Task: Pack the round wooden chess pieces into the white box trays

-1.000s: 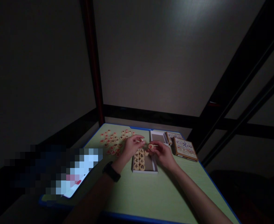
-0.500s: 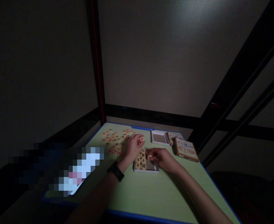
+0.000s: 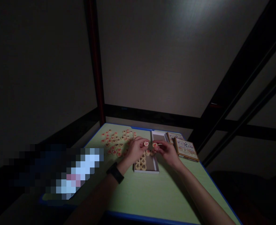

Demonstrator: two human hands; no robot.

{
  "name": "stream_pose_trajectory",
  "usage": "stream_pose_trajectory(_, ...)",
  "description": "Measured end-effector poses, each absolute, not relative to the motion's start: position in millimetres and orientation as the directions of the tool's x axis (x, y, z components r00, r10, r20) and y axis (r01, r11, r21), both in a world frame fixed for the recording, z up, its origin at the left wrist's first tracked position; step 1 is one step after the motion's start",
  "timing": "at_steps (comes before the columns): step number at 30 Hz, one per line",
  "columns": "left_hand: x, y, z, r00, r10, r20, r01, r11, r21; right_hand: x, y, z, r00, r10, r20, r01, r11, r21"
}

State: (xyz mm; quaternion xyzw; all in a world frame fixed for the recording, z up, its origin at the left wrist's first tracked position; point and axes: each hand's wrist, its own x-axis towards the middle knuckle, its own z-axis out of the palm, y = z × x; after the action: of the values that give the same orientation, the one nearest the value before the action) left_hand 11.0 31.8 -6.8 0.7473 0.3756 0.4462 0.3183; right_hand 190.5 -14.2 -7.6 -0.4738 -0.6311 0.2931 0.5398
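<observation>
My left hand (image 3: pixel 136 149), with a dark band on its wrist, pinches a round xiangqi piece (image 3: pixel 146 144) with a red character. Just to its right, my right hand (image 3: pixel 167 152) grips another red-marked xiangqi piece (image 3: pixel 155 145) between thumb and fingers. Both pieces are held close together, apart, above the far part of a shallow white box (image 3: pixel 150 168). Rows of black-marked pieces (image 3: pixel 140 163) lie along the box's left side, and red-marked pieces (image 3: pixel 147 152) show farther back, partly hidden by my hands.
Many loose pieces (image 3: pixel 114 142) lie spread over the green table (image 3: pixel 133 193) at the back left. Behind the right hand are an open white tray (image 3: pixel 158 135) and two printed boxes (image 3: pixel 186 148). A blurred bright device (image 3: pixel 81 172) sits at the left edge.
My right hand has risen from inside the box toward the left hand and now shows a red-marked piece. More red-marked pieces are visible in the box. The left hand has shifted slightly.
</observation>
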Motion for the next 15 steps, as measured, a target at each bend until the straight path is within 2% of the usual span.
stream_pose_trajectory(4, 11, 32, -4, 0.273, 0.868, 0.415, 0.289, -0.486, 0.825, 189, -19, -3, -0.009, 0.89, 0.457, 0.436, 0.414, -0.799)
stream_pose_trajectory(7, 11, 33, -5, 0.232, 0.877, 0.42, 0.271, -0.473, 0.838, 184, -27, 4, -0.101, 0.894, 0.436, 0.589, 0.407, -0.698)
stream_pose_trajectory(11, 10, 34, -5, 0.183, 0.894, 0.409, 0.286, -0.447, 0.848, 179, -38, 12, -0.278, 0.907, 0.317, 0.785, 0.405, -0.469)
stream_pose_trajectory(13, 10, 33, -4, 0.177, 0.904, 0.389, 0.294, -0.426, 0.856, 177, -41, 13, -0.337, 0.894, 0.294, 0.834, 0.428, -0.347)
stream_pose_trajectory(15, 9, 33, -3, 0.182, 0.907, 0.38, 0.306, -0.419, 0.855, 176, -42, 13, -0.381, 0.877, 0.294, 0.845, 0.459, -0.275)
